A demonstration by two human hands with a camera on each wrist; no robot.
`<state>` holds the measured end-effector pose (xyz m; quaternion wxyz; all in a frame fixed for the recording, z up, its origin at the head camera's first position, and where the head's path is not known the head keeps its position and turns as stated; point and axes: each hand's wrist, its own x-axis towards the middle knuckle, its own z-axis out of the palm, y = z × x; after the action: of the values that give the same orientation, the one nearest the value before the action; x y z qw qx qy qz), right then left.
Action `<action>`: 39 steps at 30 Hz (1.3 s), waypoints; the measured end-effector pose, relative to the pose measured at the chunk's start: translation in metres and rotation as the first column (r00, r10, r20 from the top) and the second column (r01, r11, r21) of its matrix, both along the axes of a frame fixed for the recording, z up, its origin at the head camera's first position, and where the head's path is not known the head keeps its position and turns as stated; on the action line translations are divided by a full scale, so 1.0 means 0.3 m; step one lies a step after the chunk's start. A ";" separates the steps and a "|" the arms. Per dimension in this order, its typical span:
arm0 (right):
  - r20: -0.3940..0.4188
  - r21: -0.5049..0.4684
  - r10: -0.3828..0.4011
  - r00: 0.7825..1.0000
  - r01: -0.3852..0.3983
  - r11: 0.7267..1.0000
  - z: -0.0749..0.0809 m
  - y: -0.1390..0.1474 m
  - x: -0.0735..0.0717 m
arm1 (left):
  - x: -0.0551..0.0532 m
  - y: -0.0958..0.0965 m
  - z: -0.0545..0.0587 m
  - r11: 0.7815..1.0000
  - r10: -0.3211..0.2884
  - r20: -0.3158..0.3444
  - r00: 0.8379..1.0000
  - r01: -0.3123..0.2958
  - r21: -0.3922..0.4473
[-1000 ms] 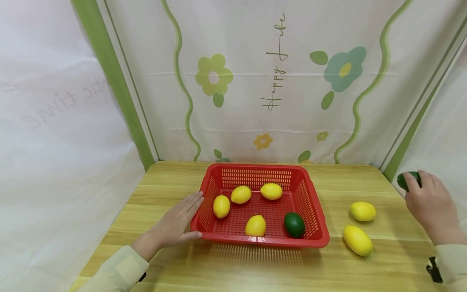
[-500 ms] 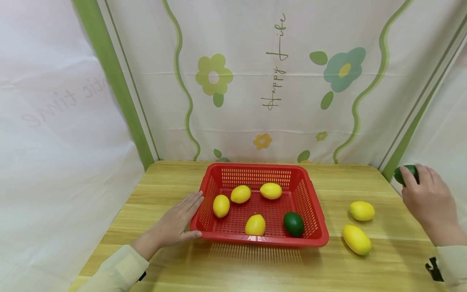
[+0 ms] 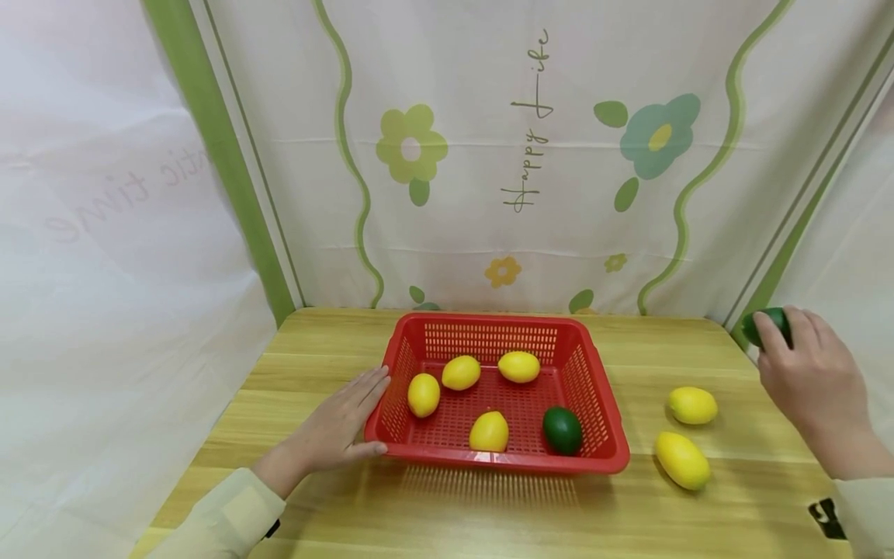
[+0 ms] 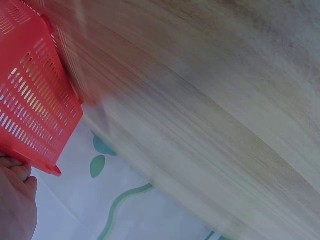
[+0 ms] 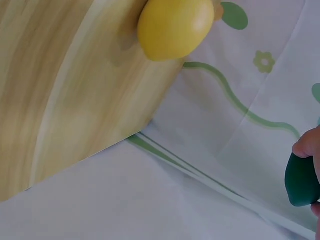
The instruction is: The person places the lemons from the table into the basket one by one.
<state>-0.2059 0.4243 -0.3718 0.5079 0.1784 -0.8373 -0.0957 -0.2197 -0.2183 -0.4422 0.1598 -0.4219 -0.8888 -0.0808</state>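
Observation:
A dark green lemon [image 3: 767,328] is pinched in my right hand [image 3: 813,380], raised above the table's right side. In the right wrist view, the green lemon [image 5: 302,180] shows its pointed tip between thumb and fingers. My left hand [image 3: 334,427] rests on the left side of a red plastic basket [image 3: 615,464], its fingers straight along the rim and the thumb near the front corner. Inside the basket lie several yellow lemons [image 3: 462,373] and another dark green lemon [image 3: 562,430]. Two more yellow lemons, a rear one [image 3: 693,405] and a front one [image 3: 682,460], lie between basket and right hand.
The wooden table [image 3: 314,341] extends around the basket. A white curtain [image 3: 475,225] printed with flowers hangs behind it, and white sheets [image 3: 126,310] close in both sides. The left wrist view shows the basket's slotted wall [image 4: 35,95] from outside.
My right hand, with the green lemon in its grip, has moved a little left and slightly up. My left hand, the basket and the fruit in it have stayed put.

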 end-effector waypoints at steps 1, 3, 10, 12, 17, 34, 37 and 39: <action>-0.003 0.003 0.002 1.000 -0.002 1.000 0.004 -0.007 0.002 | 0.000 0.000 -0.001 1.000 -0.001 -0.003 1.000 0.001 -0.001; -0.005 0.002 0.009 1.000 -0.009 1.000 0.014 -0.023 0.005 | 0.000 0.000 -0.001 1.000 0.000 -0.003 1.000 0.000 -0.003; -0.028 -0.010 0.054 0.998 -0.054 0.998 0.040 -0.081 0.014 | 0.002 0.000 -0.001 1.000 0.014 0.026 1.000 -0.014 -0.010; -0.040 -0.007 0.059 0.997 -0.059 0.998 0.045 -0.099 0.016 | 0.003 0.000 0.000 1.000 0.017 0.031 0.999 -0.017 -0.009; -0.044 -0.011 0.080 0.996 -0.080 0.997 0.052 -0.140 0.023 | 0.002 -0.001 -0.001 1.000 0.014 0.027 1.000 -0.014 -0.006; -0.136 -0.036 0.215 0.967 -0.222 0.974 0.076 -0.295 0.041 | 0.002 -0.001 -0.004 1.000 0.008 0.022 1.000 -0.008 0.004; -0.130 -0.029 0.232 0.964 -0.238 0.971 0.081 -0.321 0.042 | 0.001 0.000 -0.005 1.000 0.007 0.019 1.000 -0.007 0.006; -0.117 -0.025 0.244 0.963 -0.248 0.968 0.084 -0.338 0.044 | 0.001 0.000 -0.005 1.000 0.008 0.021 1.000 -0.008 0.006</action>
<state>-0.1928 0.3230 -0.3467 0.5657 0.2654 -0.7803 -0.0253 -0.2194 -0.2183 -0.4437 0.1523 -0.4170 -0.8918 -0.0873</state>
